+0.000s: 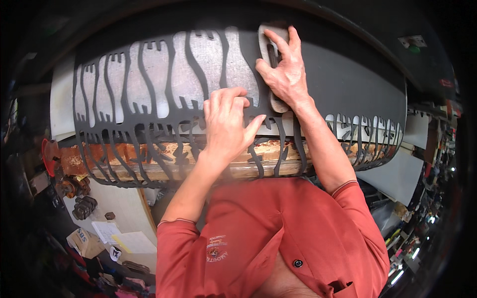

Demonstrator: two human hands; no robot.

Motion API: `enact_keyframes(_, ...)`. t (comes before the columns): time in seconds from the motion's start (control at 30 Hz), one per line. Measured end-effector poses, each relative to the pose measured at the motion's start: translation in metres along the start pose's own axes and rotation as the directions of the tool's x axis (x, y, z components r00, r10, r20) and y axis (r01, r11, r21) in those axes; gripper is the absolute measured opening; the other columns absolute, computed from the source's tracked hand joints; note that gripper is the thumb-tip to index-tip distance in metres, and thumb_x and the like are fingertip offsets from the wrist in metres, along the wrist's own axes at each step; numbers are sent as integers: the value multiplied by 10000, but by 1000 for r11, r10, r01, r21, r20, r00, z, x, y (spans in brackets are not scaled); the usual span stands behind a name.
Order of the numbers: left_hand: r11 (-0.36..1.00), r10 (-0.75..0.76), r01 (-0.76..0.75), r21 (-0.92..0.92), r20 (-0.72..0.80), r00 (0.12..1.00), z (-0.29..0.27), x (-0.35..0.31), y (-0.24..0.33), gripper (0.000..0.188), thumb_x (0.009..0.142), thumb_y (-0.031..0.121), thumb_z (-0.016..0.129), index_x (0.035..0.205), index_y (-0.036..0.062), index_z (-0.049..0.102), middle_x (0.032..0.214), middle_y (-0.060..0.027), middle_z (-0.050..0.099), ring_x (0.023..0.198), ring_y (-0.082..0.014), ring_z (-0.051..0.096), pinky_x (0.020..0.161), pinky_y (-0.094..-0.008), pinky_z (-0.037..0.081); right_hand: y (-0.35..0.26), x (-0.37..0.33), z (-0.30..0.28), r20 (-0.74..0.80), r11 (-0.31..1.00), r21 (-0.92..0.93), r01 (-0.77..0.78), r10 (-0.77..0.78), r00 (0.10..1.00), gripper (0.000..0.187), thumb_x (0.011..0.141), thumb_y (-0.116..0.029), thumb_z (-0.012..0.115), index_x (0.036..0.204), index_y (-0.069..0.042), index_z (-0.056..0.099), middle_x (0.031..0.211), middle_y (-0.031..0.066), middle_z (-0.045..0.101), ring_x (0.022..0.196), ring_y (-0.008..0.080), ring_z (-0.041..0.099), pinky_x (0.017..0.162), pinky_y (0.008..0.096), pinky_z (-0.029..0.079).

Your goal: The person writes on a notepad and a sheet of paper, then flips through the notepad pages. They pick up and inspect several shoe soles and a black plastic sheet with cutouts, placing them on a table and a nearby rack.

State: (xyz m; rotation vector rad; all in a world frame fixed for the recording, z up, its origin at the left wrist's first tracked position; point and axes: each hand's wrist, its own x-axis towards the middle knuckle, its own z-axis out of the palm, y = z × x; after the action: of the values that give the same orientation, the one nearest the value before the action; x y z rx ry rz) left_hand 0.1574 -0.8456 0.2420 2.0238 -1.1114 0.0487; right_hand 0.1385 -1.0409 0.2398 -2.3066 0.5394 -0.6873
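A black sheet (348,74), soft-looking like foam or rubber, lies in front of me with rows of long curved openings cut through it. My right hand (285,69) is on a long metal cutting die (279,106), thumb and fingers spread over its bar and rim. The die rests on the sheet just right of the last large opening. Left of it, my left hand (226,116) hovers over or touches the sheet's cut part, fingers loosely bent and thumb apart. Nothing shows in that hand. The palm sides of both hands are hidden.
Grey metal (159,74) shows through the openings. The sheet's cut strips hang over a worn wooden edge (198,154) close to my body. At lower left are papers (134,242) and a cardboard box (85,242). A dark machine part (357,20) spans the far side.
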Motion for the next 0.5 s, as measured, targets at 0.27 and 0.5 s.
enact_keyframes(0.27, 999, -37, 37, 29, -13, 999, -9, -6, 10, 333, 783, 189, 810, 973, 29, 589, 1074, -118, 604, 1009, -306, 565, 848, -443, 420, -3, -30, -44, 169, 995, 38, 90, -95, 981, 520, 772, -64, 701, 1290, -47, 660, 1539, 193, 466, 1449, 366, 419, 1180, 441, 370)
enact_keyframes(0.5, 979, -141, 122, -161, -114, 983, -64, -6, -23, 176, 854, 38, 710, 1028, 34, 682, 1211, -187, 653, 1111, -378, 627, 967, -443, 511, -58, -16, -144, 192, 855, 519, -14, -101, 976, 486, 758, -48, 775, 1236, -41, 692, 1468, 163, 535, 1424, 312, 445, 1164, 438, 364)
